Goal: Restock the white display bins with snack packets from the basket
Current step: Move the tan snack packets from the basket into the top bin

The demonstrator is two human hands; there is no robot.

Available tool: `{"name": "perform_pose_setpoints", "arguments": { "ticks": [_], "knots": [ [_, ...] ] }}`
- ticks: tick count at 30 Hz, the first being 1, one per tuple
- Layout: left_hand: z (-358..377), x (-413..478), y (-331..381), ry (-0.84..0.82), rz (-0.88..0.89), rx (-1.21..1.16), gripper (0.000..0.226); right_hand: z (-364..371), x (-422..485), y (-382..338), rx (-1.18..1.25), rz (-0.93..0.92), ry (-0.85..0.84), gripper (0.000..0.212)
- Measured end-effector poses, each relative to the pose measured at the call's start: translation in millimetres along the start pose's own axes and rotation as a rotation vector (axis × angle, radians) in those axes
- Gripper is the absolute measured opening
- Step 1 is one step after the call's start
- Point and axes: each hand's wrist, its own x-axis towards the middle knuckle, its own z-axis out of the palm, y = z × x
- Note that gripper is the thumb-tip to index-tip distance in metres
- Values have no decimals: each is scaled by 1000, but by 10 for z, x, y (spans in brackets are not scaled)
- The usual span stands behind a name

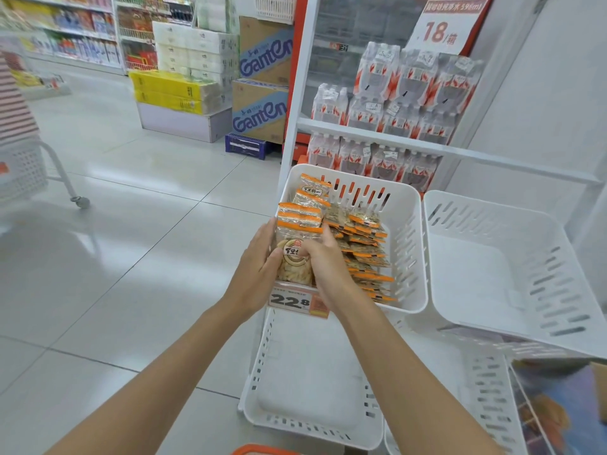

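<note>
Between both hands, front-left in the white display bin (407,198): upright stack of orange-edged snack packets (299,224). Left hand (259,261) fingers clasp its left side; right hand (323,257) fingers curl over its front. Right of the fingers, same bin: shingled packets (364,254).

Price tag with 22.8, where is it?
Head view, centre: the orange-and-white price tag sits on the front edge of the packet-filled white plastic bin, above another white bin.
</note>
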Motion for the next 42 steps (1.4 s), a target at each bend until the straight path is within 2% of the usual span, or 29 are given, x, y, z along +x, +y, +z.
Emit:
{"name": "perform_pose_setpoints", "arguments": {
  "ticks": [2, 3, 6, 7, 13, 15, 18, 20, 24, 26, 27, 30, 34, 39, 42],
  "knots": [
    [6, 36, 86, -14, -12, -10, 45, -8, 46, -11, 21, 1, 84, 100],
    [5, 72, 114, -18, -22, -4, 44, -10, 58, -45, 46, 20, 74, 104],
    [13, 159, 122, -33, -45, 13, 43, -34, 144, -119, 62, -5, -104, 82],
    [21, 168, 113, -33, -47, 10, 43, -63, 142, -140, 27, -18, -153, 80],
    [60, 135, 94, -23, -49, -46, 44, -290, 138, 43, -189, -99, -245, 63],
    [64, 113, 107, -21, -57, -81, 45, -280, 122, 44, -258, -117, -288, 65],
    [50, 92, 151, -35, -87, -115, 46, -300, 132, 7, -271, -123, -256, 58],
    [38, 78, 215, -32, -104, -89, 39, -320, 79, -43, -279, -111, -230, 62],
    [13, -72, 442, 68, -177, 16, 29, -416, -157, -89, -392, -114, -125, 95],
    [-5, -200, 584, 131, -191, 118, 40, -485, -343, -85, -437, -126, -71, 106],
    [3, -289, 660, 160, -194, 165, 46, -505, -470, -81, -446, -151, -50, 106],
    [83, -640, 846, 186, -153, 221, 39, -558, -877, -6, -497, -224, 41, 95],
    [272, -1292, 810, 34, -205, 266, 41, -686, -1491, 299, -622, -225, 40, 85],
    [525, -2305, 547, -189, -386, 305, 44, -922, -2206, 1079, -797, -69, -119, 80],
    [497, -2814, 351, -239, -457, 317, 42, -1034, -2588, 1577, -935, 29, -248, 79]
  ]
}}
